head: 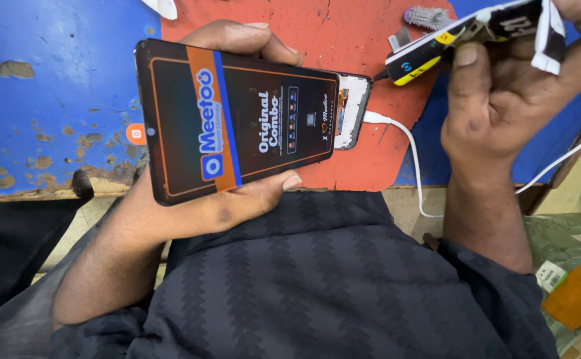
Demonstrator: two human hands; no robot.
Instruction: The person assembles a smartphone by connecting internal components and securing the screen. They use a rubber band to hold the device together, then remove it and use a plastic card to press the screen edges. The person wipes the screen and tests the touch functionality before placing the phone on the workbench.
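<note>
Gripping phone screen in left hand, tester in right hand

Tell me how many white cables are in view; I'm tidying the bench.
1 that I can see: the white cable plugs into the phone held by the left hand and runs under the right hand. Others may be hidden.

Got this black phone screen flat in my left hand, orange-blue protective film on its face, lying sideways. My right hand pinches a small black-and-yellow tool, white cable plugged into the screen's end.
</note>
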